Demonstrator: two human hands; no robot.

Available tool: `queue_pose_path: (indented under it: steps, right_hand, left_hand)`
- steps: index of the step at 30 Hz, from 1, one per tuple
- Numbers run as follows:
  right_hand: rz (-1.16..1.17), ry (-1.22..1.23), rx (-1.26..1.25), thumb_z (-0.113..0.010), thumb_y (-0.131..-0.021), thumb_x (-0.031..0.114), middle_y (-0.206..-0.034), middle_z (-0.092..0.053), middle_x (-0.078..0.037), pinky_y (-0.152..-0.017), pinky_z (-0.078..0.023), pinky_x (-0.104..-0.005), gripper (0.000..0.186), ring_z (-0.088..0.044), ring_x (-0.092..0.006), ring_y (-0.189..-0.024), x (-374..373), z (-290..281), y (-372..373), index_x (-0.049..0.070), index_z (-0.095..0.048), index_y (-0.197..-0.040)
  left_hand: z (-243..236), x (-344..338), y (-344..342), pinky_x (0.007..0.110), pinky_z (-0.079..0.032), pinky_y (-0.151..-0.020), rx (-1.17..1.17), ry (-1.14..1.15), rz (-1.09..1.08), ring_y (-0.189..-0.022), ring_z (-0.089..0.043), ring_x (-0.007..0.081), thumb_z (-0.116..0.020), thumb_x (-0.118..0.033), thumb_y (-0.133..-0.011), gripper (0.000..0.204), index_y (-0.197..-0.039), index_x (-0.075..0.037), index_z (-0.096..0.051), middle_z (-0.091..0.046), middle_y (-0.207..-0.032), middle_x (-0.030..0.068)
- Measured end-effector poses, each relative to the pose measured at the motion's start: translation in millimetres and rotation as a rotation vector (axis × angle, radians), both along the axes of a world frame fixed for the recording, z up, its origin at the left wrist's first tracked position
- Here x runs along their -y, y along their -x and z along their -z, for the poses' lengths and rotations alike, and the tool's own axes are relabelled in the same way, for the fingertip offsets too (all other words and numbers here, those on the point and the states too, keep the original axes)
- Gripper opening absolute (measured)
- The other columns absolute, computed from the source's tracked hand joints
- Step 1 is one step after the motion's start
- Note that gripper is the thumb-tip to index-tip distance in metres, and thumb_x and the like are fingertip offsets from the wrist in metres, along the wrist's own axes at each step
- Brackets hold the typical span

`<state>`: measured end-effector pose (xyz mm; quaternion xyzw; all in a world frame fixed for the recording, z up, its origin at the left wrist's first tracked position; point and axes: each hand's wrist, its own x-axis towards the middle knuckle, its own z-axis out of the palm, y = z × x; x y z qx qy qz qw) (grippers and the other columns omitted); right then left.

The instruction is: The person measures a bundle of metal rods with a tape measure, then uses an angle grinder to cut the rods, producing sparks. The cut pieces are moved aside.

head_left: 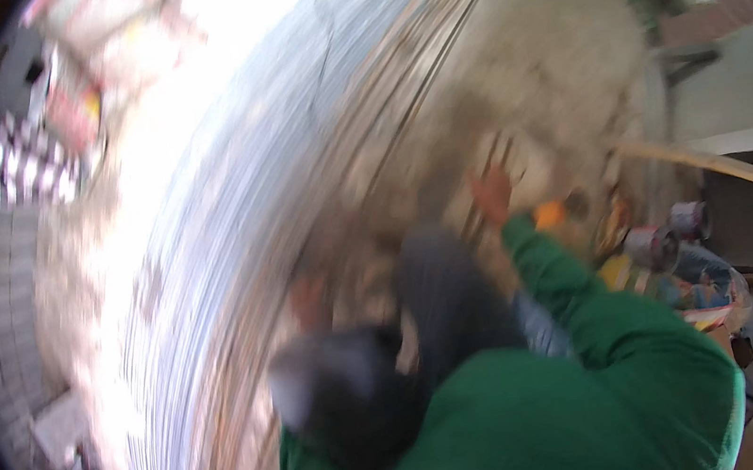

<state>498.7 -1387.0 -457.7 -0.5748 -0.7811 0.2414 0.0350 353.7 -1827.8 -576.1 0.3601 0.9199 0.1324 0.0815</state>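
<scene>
Left: long grey rods, then brown rods alongside, sweeping near to far. Left hand beside the brown rods, partly behind a dark knee; blurred, fingers cannot be told. Right hand at short dark rods; cannot tell whether fingers pinch them. Farther right: orange object, cans.

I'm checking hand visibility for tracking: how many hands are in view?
2. The left hand, blurred, is near the long thin rods; the right hand is farther forward and to the right, past the green sleeve. Others could be hidden.
</scene>
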Motion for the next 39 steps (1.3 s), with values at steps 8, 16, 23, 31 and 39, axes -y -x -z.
queue_pose_path:
  steps: [8, 16, 23, 31, 39]
  right_hand:
    - [0.925, 0.361, -0.165, -0.059, -0.088, 0.038, -0.144, -0.037, -0.024, -0.103, -0.040, -0.0450, 0.083, -0.043, -0.0365, -0.127, -63.6, 30.4, -103.7, -0.004, -0.020, -0.148]
    - [1.144, 0.592, -0.531, -0.060, -0.088, 0.030, -0.117, -0.060, -0.016, -0.090, -0.048, -0.0418, 0.050, -0.059, -0.0337, -0.098, -91.5, 87.2, -158.8, -0.003, -0.054, -0.126]
    - [0.922, 0.528, -0.420, -0.064, -0.085, 0.029, -0.118, -0.055, -0.014, -0.090, -0.045, -0.0387, 0.045, -0.054, -0.0261, -0.104, -95.0, 94.2, -156.2, -0.004, -0.056, -0.114]
    - [0.765, 0.525, -1.267, -0.062, -0.088, 0.024, -0.088, -0.057, -0.006, -0.074, -0.052, -0.0380, 0.021, -0.059, -0.0233, -0.079, -120.3, 14.1, -159.9, 0.004, -0.058, -0.093]
    - [-0.112, 0.696, -1.403, -0.064, -0.086, 0.019, -0.084, -0.059, -0.004, -0.065, -0.054, -0.0332, 0.028, -0.062, -0.0155, -0.075, -47.8, -247.6, 68.4, 0.002, -0.056, -0.106]
  left_hand:
    - [-74.2, 9.4, 48.8, 0.055, -0.034, -0.102, 0.290, 0.301, -0.276, -0.119, -0.045, 0.0418, -0.079, -0.045, -0.068, 0.060, -0.112, -0.009, -0.060, -0.052, -0.123, 0.0203]
    - [-60.1, 12.5, 94.2, 0.052, -0.038, -0.098, 0.249, 0.378, -0.268, -0.115, -0.050, 0.0392, -0.079, -0.046, -0.070, 0.059, -0.111, -0.007, -0.062, -0.056, -0.118, 0.0188]
    - [-37.1, 89.7, 108.4, 0.049, -0.042, -0.095, 0.093, 0.282, -0.191, -0.111, -0.054, 0.0369, -0.079, -0.047, -0.072, 0.058, -0.109, -0.005, -0.063, -0.059, -0.114, 0.0174]
    - [-136.7, 58.5, 143.3, 0.042, -0.051, -0.081, 0.233, -0.168, -0.304, -0.092, -0.064, 0.0327, -0.079, -0.037, -0.073, 0.049, -0.101, 0.001, -0.067, -0.068, -0.096, 0.0168]
    - [-311.7, -59.9, 218.0, 0.033, -0.052, -0.078, 0.745, -0.358, -0.369, -0.094, -0.063, 0.0200, -0.068, -0.035, -0.088, 0.051, -0.125, -0.001, -0.057, -0.066, -0.111, 0.0115]
